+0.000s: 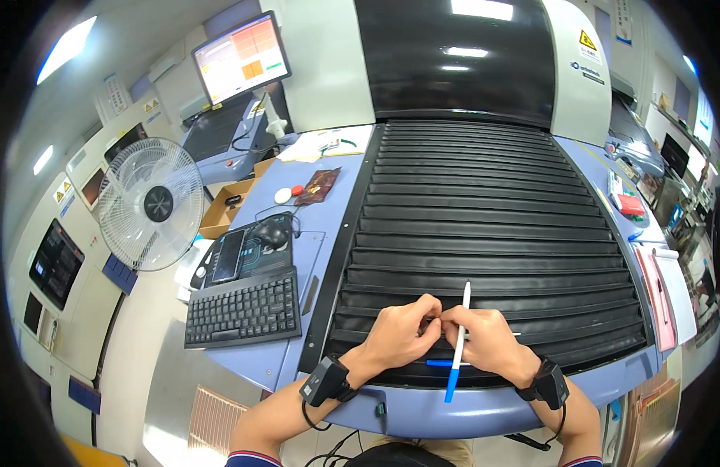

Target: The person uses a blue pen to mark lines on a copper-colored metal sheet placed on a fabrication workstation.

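Observation:
My left hand [399, 333] is closed in a pinch over the front of the black ribbed cover [484, 233]. Its fingertips meet those of my right hand [492, 341], and whatever lies between them is too small or hidden to make out. A white pen with a blue end [456, 370] is tucked in the fingers of my right hand, its blue end toward me and its white tip pointing away. Under that hand a blue stick-like piece [437, 363], perhaps another pen, rests on the cover, partly hidden.
Left of the cover are a black keyboard [243, 309], a phone [228, 255], a mouse [272, 231] and a dark red packet [319, 187]. A standing fan [151, 204] and a monitor [242, 58] are farther left. At right lie a pink sheet [654, 300] and a red-and-white item [629, 204].

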Available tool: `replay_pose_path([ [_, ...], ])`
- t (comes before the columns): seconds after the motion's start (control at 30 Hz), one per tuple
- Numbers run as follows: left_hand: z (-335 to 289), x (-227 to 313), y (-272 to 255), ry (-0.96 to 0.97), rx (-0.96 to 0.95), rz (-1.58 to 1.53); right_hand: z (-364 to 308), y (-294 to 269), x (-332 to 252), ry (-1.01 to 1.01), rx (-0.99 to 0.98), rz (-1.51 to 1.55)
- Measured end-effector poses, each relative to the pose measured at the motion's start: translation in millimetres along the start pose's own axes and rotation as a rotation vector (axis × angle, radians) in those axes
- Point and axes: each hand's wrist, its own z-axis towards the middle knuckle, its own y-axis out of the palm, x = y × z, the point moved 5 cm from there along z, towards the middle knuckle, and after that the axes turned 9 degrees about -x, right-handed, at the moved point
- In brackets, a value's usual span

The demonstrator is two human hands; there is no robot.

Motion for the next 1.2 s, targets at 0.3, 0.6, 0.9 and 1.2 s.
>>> replay_pose_path([
  [0.3,-1.0,-3.1,2.1,0.089,0.087,0.028,1.7,-2.0,-3.4,0.087,0.019,0.03],
  [0.6,1.7,-7.1,1.2,0.111,0.1,-0.03,3.2,4.4,4.4,0.091,0.07,-0.02],
  [0.9,-0.4,-7.6,2.8,0.134,0.147,-0.013,1.0,5.9,8.5,0.097,0.062,-0.034],
  [1.2,1.8,-9.0,4.0,0.132,0.149,-0.006,0.8,4.7,8.4,0.128,0.036,-0.032],
])
